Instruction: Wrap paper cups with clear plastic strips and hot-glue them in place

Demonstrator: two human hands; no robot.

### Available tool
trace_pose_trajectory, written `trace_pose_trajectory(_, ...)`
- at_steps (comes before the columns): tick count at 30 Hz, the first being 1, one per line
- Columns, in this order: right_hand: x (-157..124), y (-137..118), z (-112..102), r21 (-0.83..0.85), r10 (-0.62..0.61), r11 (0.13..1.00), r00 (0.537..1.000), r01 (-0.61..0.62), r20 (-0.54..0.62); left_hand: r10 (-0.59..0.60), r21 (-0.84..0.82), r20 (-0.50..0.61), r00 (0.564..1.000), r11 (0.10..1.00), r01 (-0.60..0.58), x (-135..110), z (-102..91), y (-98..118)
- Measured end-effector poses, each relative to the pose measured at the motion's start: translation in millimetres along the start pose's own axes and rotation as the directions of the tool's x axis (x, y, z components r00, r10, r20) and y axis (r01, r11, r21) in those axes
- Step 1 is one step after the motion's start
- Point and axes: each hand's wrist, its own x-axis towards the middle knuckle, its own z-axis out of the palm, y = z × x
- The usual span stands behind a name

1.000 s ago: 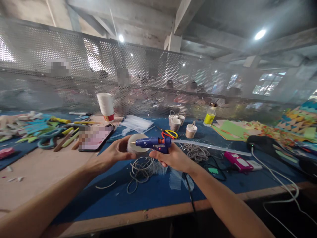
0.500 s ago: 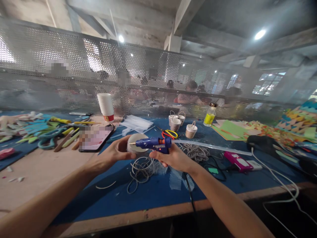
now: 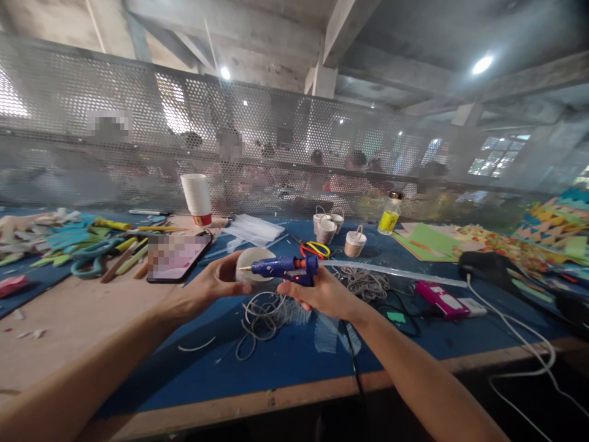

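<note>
Cup (image 3: 261, 253): sitting in the left hand (image 3: 216, 282) above the counter (image 3: 184, 380), mouth facing up. Left grip is clasping its side, probably to steady it. Glue gun (image 3: 286, 268): right hand (image 3: 326, 288) is gripping its handle, holding the barrel nearly level, likely so the nozzle (image 3: 246, 268) is lining up with the cup — contact cannot be told. A red light is glowing on the body. Glue stick (image 3: 391, 273) is trailing behind. String (image 3: 264, 310) is lying loose just below, seemingly within easy reach. Farther back, baskets (image 3: 326, 232) are standing near scissors (image 3: 317, 248). Labels — gun sticker, bottle (image 3: 389, 218), cup stack (image 3: 196, 193) — are showing no legible writing.
</note>
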Motion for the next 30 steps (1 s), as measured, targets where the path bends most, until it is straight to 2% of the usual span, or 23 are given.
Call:
trace_pose_trajectory(10,-1,-3,0,-0.007,0.001,1.000,1.000,-0.001,0.009,0.036,0.021,0.009,0.999,0.999,-0.036,1,-12.9,-10)
trace_pose_trajectory(17,0,-1,-1,0.008,0.006,1.000,1.000,-0.006,0.004,0.033,-0.016,0.042,0.999,0.999,-0.033,-1,-0.7,1)
trace_pose_trajectory(25,1,-3,0,0.055,-0.006,0.998,0.999,0.004,0.034,0.013,-0.052,-0.005,1.000,0.999,-0.014,-2,3.9,4)
trace_pose_trajectory(30,3,-7,-4,0.157,-0.015,0.987,1.000,0.017,-0.016,0.023,0.003,-0.069,0.997,1.000,-0.023,-1,2.5,4)
